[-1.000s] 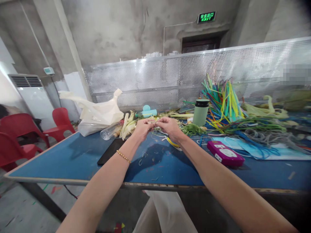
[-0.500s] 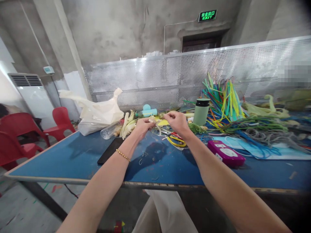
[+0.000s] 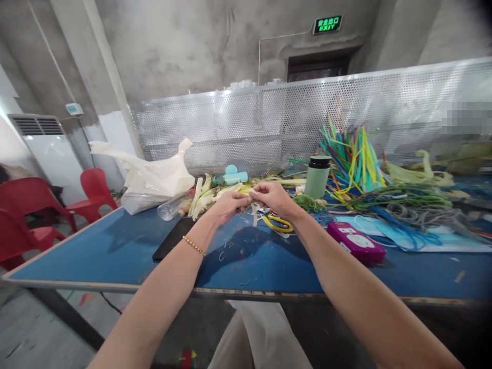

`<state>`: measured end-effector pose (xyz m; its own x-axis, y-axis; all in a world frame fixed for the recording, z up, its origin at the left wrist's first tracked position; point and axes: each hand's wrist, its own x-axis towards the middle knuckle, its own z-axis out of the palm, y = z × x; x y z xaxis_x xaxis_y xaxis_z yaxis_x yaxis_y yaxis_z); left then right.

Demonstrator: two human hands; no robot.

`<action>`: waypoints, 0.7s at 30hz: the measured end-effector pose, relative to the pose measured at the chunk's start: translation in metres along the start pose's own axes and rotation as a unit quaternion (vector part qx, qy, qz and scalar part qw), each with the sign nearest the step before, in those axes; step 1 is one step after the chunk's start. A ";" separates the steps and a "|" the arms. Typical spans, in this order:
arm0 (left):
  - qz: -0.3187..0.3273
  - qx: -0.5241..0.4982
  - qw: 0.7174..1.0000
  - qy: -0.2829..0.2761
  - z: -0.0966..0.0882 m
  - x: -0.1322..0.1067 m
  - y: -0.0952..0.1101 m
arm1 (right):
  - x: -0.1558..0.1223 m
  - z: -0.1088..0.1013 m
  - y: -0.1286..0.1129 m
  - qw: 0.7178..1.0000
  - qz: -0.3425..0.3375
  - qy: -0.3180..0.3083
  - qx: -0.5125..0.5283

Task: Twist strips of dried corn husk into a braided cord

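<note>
Pinching a pale strip above the blue table, the right hand and, apparently, the left hand are holding fingertips close, steadying so slender a piece, one end dangling.

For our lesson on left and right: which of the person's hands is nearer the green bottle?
Right. The right hand is left of the green bottle, closer to the person; the left hand is farther left, with the right hand between it and the bottle.
</note>
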<state>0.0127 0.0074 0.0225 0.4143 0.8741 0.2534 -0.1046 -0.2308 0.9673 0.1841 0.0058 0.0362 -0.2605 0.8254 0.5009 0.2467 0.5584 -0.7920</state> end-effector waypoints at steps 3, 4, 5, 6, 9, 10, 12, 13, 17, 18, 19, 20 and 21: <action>-0.001 -0.026 1.000 -0.008 -0.001 0.001 -0.002 | 0.000 0.000 0.001 0.999 0.019 -0.002 0.042; 0.002 -0.026 1.000 -0.008 -0.001 0.002 -0.003 | 0.000 0.000 0.001 0.999 0.022 -0.002 0.048; 0.006 -0.025 1.000 -0.008 -0.001 0.002 -0.004 | 0.000 0.000 0.000 0.998 0.024 0.000 0.051; 0.009 -0.022 1.000 -0.006 -0.001 0.003 -0.006 | 0.000 0.001 0.000 0.998 0.026 0.002 0.052; 0.006 -0.017 1.000 0.006 0.000 0.005 -0.009 | -0.002 0.004 -0.002 0.998 0.039 0.007 0.052; 0.003 -0.018 1.000 0.010 0.000 0.005 -0.010 | -0.002 0.006 -0.002 0.998 0.042 0.014 0.048; -0.005 -0.022 1.000 0.014 0.002 0.006 -0.011 | -0.003 0.009 -0.003 0.998 0.043 0.032 0.040; -0.009 -0.024 1.000 0.016 0.002 0.006 -0.011 | -0.003 0.011 -0.003 0.997 0.043 0.043 0.037; -0.019 -0.033 0.999 0.019 0.005 0.006 -0.011 | -0.004 0.016 -0.003 0.996 0.043 0.065 0.038; -0.020 -0.035 0.999 0.021 0.006 0.005 -0.011 | -0.004 0.017 -0.003 0.996 0.041 0.068 0.038; -0.022 -0.035 0.999 0.023 0.006 0.005 -0.010 | -0.004 0.018 -0.002 0.996 0.039 0.071 0.035; -0.023 -0.036 0.999 0.025 0.007 0.005 -0.010 | -0.004 0.018 -0.002 0.996 0.037 0.075 0.029; -0.024 -0.035 0.999 0.027 0.007 0.005 -0.010 | -0.004 0.018 -0.002 0.996 0.036 0.079 0.023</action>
<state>0.0222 0.0112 0.0140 0.3706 0.9058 0.2055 -0.1505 -0.1598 0.9756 0.1675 0.0001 0.0298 -0.0934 0.8676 0.4885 0.2161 0.4966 -0.8406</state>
